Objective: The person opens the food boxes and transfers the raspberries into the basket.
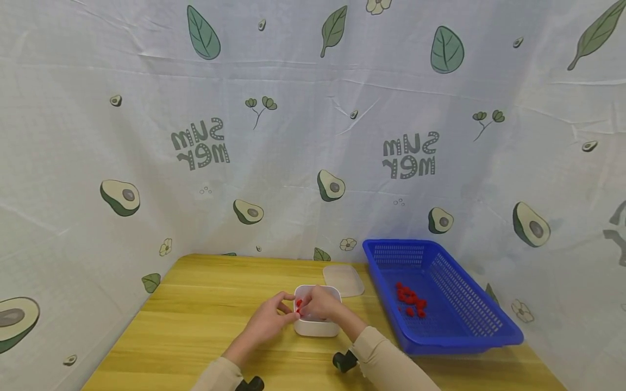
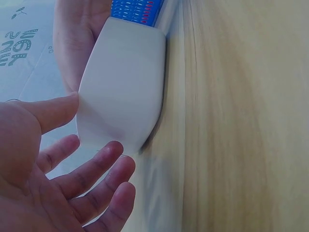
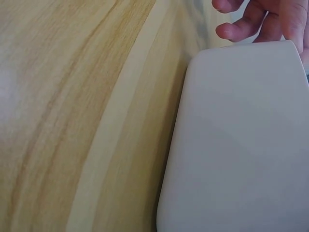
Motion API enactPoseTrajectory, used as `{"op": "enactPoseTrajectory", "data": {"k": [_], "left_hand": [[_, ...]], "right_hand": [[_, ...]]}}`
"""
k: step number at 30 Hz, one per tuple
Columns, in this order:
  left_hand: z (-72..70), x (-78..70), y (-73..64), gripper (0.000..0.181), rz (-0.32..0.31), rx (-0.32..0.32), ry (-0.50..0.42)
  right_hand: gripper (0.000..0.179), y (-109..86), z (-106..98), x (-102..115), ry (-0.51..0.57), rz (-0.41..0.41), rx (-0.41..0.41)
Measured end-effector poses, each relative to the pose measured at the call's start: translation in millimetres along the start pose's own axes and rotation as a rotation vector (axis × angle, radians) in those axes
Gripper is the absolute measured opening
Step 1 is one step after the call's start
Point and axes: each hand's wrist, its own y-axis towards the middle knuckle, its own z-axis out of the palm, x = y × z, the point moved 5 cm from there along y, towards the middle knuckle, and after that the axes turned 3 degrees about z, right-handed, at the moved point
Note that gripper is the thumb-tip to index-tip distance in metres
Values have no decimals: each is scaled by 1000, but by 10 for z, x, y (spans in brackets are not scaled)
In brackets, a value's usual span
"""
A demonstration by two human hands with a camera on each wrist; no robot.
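Note:
A white box [image 1: 317, 328] without its lid stands on the wooden table, with small red pieces [image 1: 299, 302] inside at its left. My left hand [image 1: 270, 319] is at the box's left side. In the left wrist view its thumb [image 2: 58, 111] reaches the rim, while the other fingers spread loosely beside the wall. My right hand [image 1: 319, 304] reaches down into the box from the right. Its fingertips are right at the red pieces; whether they pinch one I cannot tell. Both wrist views show the box's outer wall, which hides the inside.
A blue plastic basket [image 1: 469, 343] stands at the right, holding several red pieces [image 1: 409, 296]. Behind the box lies a flat translucent lid [image 1: 344, 279]. A printed cloth [image 1: 293, 141] hangs behind the wooden table [image 1: 195, 315].

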Motion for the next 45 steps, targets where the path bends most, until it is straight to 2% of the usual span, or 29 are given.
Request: {"op": "enactPoseTrajectory", "data": {"k": [15,24,31,38,45], "left_hand": [[10,12,-5,42,-22,16,-8],[33,66,12,43,-21,11,-36],[41,77,17,44,-20,11,-49],[46,72,15,43,-23,7,-51],[45,47,15,43,-24,-2,-54]], "right_hand": [[8,-12,-201,36,39,44,12],[12,-78,-395,76,31,9,9],[12,-104,-538,95,69,65,8],[11,-124,-700,50,25,81,-40],[13,-198,-906,34,105,102,-37]]}}
